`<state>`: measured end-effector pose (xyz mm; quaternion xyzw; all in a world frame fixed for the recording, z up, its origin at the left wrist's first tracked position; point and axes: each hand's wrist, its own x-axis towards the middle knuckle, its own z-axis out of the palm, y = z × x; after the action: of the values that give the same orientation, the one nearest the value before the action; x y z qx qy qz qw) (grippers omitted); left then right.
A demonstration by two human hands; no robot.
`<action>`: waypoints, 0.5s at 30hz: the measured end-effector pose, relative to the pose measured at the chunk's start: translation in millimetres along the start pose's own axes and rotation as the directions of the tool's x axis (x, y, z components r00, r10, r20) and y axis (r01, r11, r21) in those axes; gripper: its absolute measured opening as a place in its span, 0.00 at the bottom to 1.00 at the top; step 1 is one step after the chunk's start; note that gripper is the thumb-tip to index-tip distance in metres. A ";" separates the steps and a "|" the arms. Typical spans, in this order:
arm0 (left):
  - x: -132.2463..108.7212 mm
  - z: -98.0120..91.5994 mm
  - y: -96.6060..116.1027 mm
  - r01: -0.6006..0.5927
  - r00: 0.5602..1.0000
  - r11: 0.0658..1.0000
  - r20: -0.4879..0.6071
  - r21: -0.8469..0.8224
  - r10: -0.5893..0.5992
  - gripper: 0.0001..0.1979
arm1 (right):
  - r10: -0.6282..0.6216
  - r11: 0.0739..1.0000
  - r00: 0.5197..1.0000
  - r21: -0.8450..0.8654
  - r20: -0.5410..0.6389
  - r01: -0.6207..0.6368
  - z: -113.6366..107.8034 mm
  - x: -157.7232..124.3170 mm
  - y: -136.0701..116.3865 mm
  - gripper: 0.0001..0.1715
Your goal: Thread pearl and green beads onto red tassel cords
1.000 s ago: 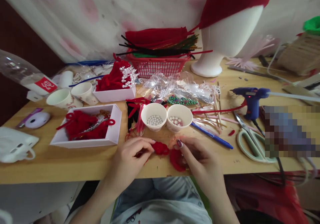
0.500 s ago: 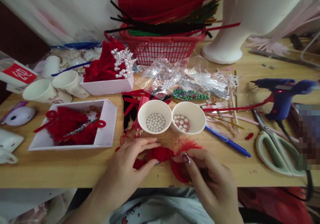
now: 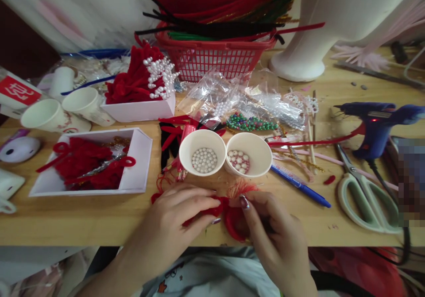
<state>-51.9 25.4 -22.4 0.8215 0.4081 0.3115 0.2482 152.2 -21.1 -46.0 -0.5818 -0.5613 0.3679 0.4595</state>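
My left hand (image 3: 181, 215) is closed over a red fuzzy chenille piece (image 3: 222, 205), its fingers and thumb around it near the table's front edge. Opposite it, my right hand (image 3: 277, 230) makes a pinch at the right end of that piece; what lies between thumb and finger is too small to make out. A red tassel (image 3: 244, 187) of fine threads shows just behind the right fingertips. Below the pinch, a red fuzzy loop (image 3: 233, 227) lies partly hidden by the right hand. Two paper cups stand just beyond, one with white beads (image 3: 204, 160), the other with larger pearly beads (image 3: 238, 161).
A white box (image 3: 139, 164) of red chenille pieces stands at left. Scissors (image 3: 360, 195), a blue pen (image 3: 302, 186) and a blue glue gun (image 3: 372, 120) with a lit red light lie at right. Behind are bead bags (image 3: 212, 95) and a red basket (image 3: 215, 60).
My left fingers have closed further over the red chenille piece and cover more of it. My right hand keeps its pinch, moved slightly left. The view has shifted a little.
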 end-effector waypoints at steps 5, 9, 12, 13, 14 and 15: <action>-3.4 1.7 2.3 0.061 0.994 0.998 -0.090 0.013 -0.060 0.15 | 0.013 0.999 1.000 0.033 0.025 -0.014 -2.6 -0.5 5.0 0.08; -8.2 0.0 2.2 0.224 0.959 0.967 -0.153 -0.120 -0.241 0.16 | 0.033 0.997 0.999 0.070 0.029 -0.035 -2.4 -2.1 4.4 0.09; -6.8 -2.4 3.7 0.237 0.954 0.962 -0.156 -0.136 -0.257 0.15 | 0.083 0.994 0.996 0.073 -0.021 -0.081 -0.1 -3.2 -0.3 0.11; -5.1 -2.5 4.2 0.212 0.963 0.971 -0.146 -0.111 -0.227 0.14 | 0.086 0.994 0.996 0.067 -0.031 -0.084 0.4 -3.2 -1.2 0.11; -3.0 -2.1 4.5 0.175 0.973 0.981 -0.135 -0.082 -0.185 0.13 | 0.076 0.996 0.997 0.058 -0.031 -0.074 0.5 -3.0 -1.3 0.10; -0.8 -1.3 4.6 0.137 0.983 0.989 -0.119 -0.057 -0.143 0.12 | 0.052 0.998 0.998 0.046 -0.022 -0.051 0.4 -2.5 -0.6 0.10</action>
<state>-50.9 22.4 -18.8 0.7637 0.4717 0.3531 0.2637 151.4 -23.5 -45.7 -0.5894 -0.5323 0.3857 0.4695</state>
